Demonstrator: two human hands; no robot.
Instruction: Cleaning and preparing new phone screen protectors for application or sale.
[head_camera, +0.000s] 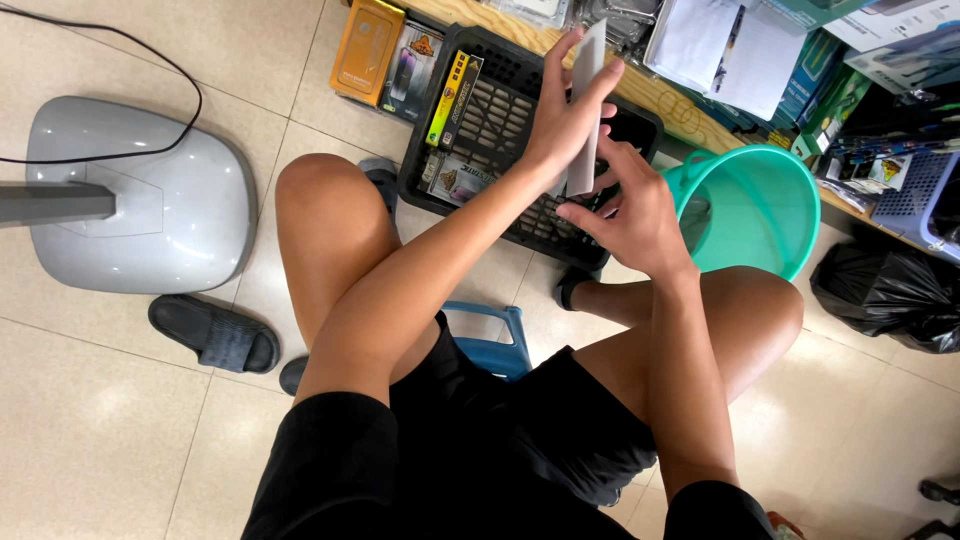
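Flat white pack (585, 110), long and thin, sat upper centre of the frame. Stood nearly upright there, long axis running top to bottom, upper end tipped slightly right toward the shelf edge, narrow side turned to the camera. Broad faces not readable from this angle; lower end partly hidden behind fingers.

Held by the left hand (565, 115), fingers stretched up along its left face, thumb wrapped onto the near side, so clasped around the pack. Met from below right by the right hand (635, 220), fingers curled and fingertips touching the pack's lower end, pinching at it; exact grip hard to make out.

Directly behind both hands, a black slotted basket (500, 110) on the floor, much of its middle covered by the forearms. Inside its left part, a yellow box (452, 95) standing on edge and a printed flat pack (455, 180) below it. Left of the basket, an orange box (366, 50) leaning beside another dark printed pack.

Right of the hands, a teal bucket (765, 205), near rim cut by the right wrist. Far right, a black bag (885, 295), cut off by the frame edge. Upper right, papers and boxes on a wooden shelf, crowded and hard to tell apart.

Left of the frame, a grey fan base (150, 195) with a black cable. Below it, a black sandal (215, 335). Between the bare knees, a blue stool (495, 340), mostly hidden under black shorts.
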